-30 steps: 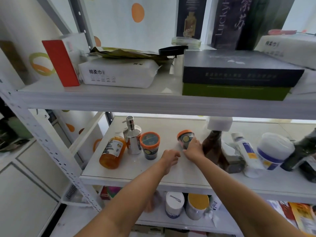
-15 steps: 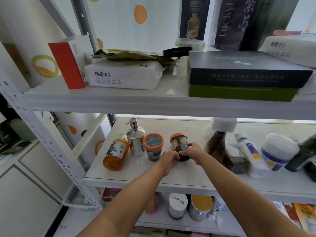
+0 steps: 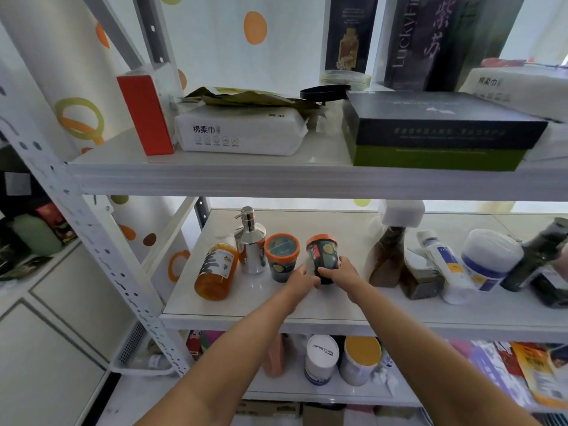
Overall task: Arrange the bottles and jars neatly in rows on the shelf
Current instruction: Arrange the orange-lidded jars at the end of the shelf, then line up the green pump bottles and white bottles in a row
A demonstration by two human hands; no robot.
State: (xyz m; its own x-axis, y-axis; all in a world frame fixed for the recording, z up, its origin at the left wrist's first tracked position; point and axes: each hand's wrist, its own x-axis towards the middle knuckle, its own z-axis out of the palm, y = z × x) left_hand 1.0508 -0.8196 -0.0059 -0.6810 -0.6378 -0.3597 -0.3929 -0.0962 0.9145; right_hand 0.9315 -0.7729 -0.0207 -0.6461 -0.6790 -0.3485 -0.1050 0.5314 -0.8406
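Gripping tilted jar [image 3: 323, 256], right hand [image 3: 339, 273], left hand [image 3: 302, 280]

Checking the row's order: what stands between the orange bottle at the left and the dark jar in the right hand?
Head view: a chrome pump dispenser, then an orange-lidded jar, both upright, left of the held dark jar.

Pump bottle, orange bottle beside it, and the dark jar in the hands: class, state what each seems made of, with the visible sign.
Pump bottle: polished metal or chromed plastic; mirror-like reflections.
Orange bottle: glossy translucent plastic, possibly glass; light glows through its amber body.
Dark jar: probably plastic, printed wrap, matte orange lid; the look leaves it open.
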